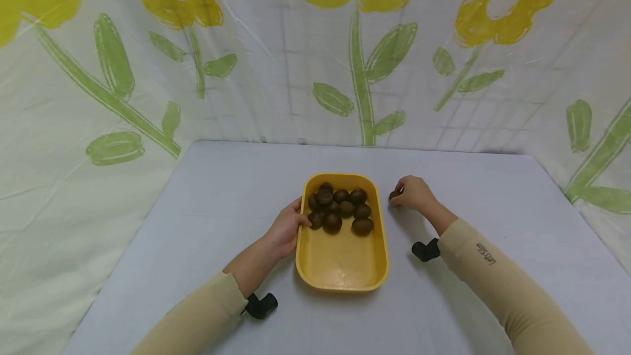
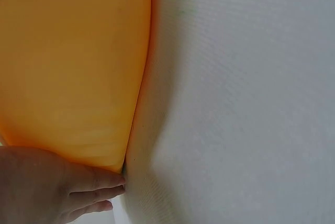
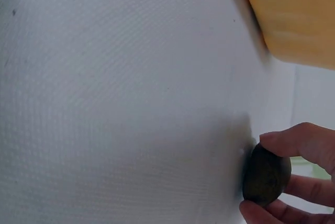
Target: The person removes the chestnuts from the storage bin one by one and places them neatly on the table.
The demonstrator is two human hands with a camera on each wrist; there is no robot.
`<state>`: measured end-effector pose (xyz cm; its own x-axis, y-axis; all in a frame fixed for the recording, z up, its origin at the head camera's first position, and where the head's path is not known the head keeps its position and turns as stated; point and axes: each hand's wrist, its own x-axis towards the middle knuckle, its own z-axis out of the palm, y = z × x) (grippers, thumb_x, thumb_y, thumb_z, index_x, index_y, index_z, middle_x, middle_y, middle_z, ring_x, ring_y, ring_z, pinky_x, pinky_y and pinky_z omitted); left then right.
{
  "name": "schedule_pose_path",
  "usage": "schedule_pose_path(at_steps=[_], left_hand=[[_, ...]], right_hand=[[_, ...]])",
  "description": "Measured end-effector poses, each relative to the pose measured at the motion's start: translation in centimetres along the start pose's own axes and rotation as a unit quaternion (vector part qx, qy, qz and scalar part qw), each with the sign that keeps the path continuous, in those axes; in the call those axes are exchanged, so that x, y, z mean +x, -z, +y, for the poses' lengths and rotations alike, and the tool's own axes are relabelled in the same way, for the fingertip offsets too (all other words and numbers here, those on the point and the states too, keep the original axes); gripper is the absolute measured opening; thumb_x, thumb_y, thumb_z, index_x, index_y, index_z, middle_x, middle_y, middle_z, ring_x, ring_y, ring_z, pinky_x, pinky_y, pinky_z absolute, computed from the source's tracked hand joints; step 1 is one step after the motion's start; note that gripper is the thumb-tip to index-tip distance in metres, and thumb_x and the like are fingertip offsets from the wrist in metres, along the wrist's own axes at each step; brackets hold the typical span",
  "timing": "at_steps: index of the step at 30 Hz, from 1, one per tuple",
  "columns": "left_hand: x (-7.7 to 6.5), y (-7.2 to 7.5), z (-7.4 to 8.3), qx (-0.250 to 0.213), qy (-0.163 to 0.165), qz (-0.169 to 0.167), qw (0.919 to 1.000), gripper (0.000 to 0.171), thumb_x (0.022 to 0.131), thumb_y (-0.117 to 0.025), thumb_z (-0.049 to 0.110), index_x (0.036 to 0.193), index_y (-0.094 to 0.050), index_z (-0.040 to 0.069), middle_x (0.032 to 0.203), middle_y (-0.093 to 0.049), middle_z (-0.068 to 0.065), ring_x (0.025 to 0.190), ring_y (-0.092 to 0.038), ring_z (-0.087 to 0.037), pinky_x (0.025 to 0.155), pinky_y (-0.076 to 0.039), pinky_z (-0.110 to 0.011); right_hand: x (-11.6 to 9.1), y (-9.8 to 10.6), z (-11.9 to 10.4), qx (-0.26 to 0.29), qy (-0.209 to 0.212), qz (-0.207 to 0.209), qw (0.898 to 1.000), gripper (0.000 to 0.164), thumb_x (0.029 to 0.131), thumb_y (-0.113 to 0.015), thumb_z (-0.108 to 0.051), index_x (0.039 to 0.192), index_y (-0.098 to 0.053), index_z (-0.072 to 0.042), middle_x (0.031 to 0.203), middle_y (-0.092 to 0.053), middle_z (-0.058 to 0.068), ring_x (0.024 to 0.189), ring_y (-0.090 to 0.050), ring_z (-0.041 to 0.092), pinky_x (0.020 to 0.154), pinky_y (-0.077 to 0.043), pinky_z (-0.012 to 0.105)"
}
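Observation:
A yellow tray [image 1: 340,262] sits in the middle of the table, with several dark brown chestnuts [image 1: 332,222] bunched in its far half. My left hand [image 1: 285,230] grips the tray's left side, its thumb over the rim. In the left wrist view, the fingers [image 2: 97,195] lie along the outside of the orange-looking wall. To the right of the tray, my right hand [image 1: 415,193] pinches one chestnut [image 3: 267,176] between thumb and fingertips, close over the table. The fingers partly cover this chestnut in the head view.
A white cloth covers the table [image 1: 236,179]. Behind it hangs a white curtain [image 1: 266,70] painted with yellow flowers and green leaves. Black wrist devices show below the left sleeve [image 1: 197,311] and beside the right sleeve [image 1: 493,273].

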<state>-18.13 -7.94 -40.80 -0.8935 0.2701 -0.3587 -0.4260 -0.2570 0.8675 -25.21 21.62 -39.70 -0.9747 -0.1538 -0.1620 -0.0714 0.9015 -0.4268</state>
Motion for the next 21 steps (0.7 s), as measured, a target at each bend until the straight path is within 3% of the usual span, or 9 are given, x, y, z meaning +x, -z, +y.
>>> schedule_pose_path(at_steps=[8, 14, 21], left_hand=[[0.0, 0.0, -0.1, -0.001, -0.004, -0.007, 1.0000, 0.077, 0.079, -0.035, -0.015, 0.150, -0.012, 0.006, 0.156, -0.016, -0.012, 0.142, -0.018, -0.030, 0.115, -0.020, -0.044], [-0.1, 0.0, -0.1, 0.004, -0.001, 0.002, 1.0000, 0.077, 0.079, -0.035, -0.015, 0.150, -0.013, 0.006, 0.155, -0.017, -0.012, 0.142, -0.019, -0.030, 0.115, -0.021, -0.043], [-0.1, -0.1, 0.1, 0.010, -0.002, 0.009, 0.9999, 0.076, 0.079, -0.036, -0.015, 0.150, -0.015, 0.007, 0.155, -0.018, -0.011, 0.142, -0.019, -0.029, 0.115, -0.021, -0.042]], right_hand=[[-0.2, 0.2, -0.4, -0.024, -0.012, -0.024, 0.999, 0.040, 0.076, -0.068, -0.021, 0.103, -0.062, 0.008, 0.101, -0.065, 0.022, 0.082, -0.058, 0.027, 0.071, -0.050, 0.038], [-0.5, 2.0, -1.3, -0.036, -0.024, -0.033, 0.999, 0.052, 0.080, -0.066, -0.030, 0.118, -0.058, 0.004, 0.119, -0.059, 0.024, 0.102, -0.057, 0.035, 0.082, -0.049, 0.048], [-0.5, 4.6, -3.0, -0.008, 0.026, -0.017, 0.999, 0.048, 0.080, -0.067, -0.026, 0.118, -0.059, 0.002, 0.127, -0.054, 0.025, 0.115, -0.050, 0.042, 0.092, -0.045, 0.052]])
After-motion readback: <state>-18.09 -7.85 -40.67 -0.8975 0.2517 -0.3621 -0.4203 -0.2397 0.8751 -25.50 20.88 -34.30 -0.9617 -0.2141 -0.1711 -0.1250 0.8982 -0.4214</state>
